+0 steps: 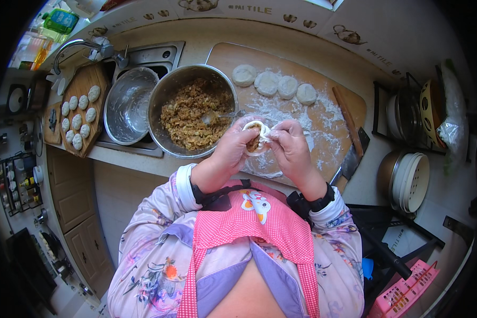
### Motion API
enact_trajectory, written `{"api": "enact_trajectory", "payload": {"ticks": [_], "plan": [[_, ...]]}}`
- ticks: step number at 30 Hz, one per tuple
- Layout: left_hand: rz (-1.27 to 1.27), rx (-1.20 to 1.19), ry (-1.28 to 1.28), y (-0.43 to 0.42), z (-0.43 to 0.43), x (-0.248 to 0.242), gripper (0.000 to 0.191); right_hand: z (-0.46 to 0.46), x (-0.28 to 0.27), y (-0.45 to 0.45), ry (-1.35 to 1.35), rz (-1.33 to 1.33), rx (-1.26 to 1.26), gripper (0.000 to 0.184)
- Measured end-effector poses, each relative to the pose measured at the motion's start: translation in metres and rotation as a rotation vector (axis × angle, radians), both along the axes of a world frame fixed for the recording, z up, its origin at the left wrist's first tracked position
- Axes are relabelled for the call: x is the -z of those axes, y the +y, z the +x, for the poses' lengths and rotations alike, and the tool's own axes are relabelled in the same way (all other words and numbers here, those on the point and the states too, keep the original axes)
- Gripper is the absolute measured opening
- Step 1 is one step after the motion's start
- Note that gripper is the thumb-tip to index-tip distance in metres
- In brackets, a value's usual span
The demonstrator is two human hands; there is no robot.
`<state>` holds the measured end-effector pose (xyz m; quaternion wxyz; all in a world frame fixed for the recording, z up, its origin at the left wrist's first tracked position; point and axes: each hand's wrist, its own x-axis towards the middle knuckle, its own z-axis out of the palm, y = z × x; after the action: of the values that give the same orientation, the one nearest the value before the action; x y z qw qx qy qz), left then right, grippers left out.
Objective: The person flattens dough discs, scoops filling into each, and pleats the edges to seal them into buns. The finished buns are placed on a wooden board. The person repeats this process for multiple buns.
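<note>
My left hand (pixel 233 144) cradles a dough wrapper (pixel 263 129) with brown filling showing inside. My right hand (pixel 290 145) pinches the pleated right edge of that wrapper. Left of my hands, a steel bowl (pixel 154 119) holds minced filling (pixel 194 95) with a metal spoon (pixel 210 117) stuck in it. Several floured dough rounds (pixel 266 83) lie in a row at the back of the floured wooden board (pixel 322 71). A wooden rolling pin (pixel 348 119) lies along the board's right side, across a cleaver's blade (pixel 350 161).
An emptied-looking steel bowl (pixel 129 105) rests over the sink (pixel 153 51), below the faucet (pixel 77 43). Several filled dumplings (pixel 76 121) sit on a wooden board (pixel 88 75) at the left. A pot with stacked steamers (pixel 411 183) and a dish rack (pixel 375 107) stand at the right.
</note>
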<state>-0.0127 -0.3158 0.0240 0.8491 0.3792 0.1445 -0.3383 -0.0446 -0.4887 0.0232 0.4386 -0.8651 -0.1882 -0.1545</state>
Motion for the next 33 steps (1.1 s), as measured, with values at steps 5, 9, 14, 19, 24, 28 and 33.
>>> {"api": "enact_trajectory", "payload": {"ticks": [5, 9, 14, 19, 24, 28, 33], "plan": [[0.158, 0.085, -0.077, 0.0, 0.002, -0.001, 0.034, -0.002, -0.003, 0.001, 0.463, 0.369, -0.089, 0.027], [0.199, 0.096, -0.095, 0.004, 0.002, -0.003, 0.039, 0.0, 0.001, -0.003, 0.749, 0.526, -0.041, 0.026], [-0.138, 0.038, -0.118, 0.003, 0.001, -0.001, 0.049, 0.004, 0.012, -0.003, 0.747, 0.855, 0.063, 0.02], [-0.153, -0.025, -0.044, -0.002, -0.001, 0.004, 0.05, -0.003, 0.015, 0.007, 0.68, 0.735, 0.131, 0.016], [0.029, 0.039, -0.034, -0.002, -0.001, 0.005, 0.046, -0.002, 0.01, 0.0, 0.01, 0.038, -0.035, 0.014], [0.069, 0.046, -0.097, -0.004, -0.002, 0.005, 0.042, -0.005, 0.013, 0.006, 0.349, 0.441, 0.029, 0.016], [0.091, 0.056, -0.112, -0.003, -0.001, 0.0, 0.039, -0.008, 0.021, 0.008, 0.59, 0.651, 0.122, 0.019]]}}
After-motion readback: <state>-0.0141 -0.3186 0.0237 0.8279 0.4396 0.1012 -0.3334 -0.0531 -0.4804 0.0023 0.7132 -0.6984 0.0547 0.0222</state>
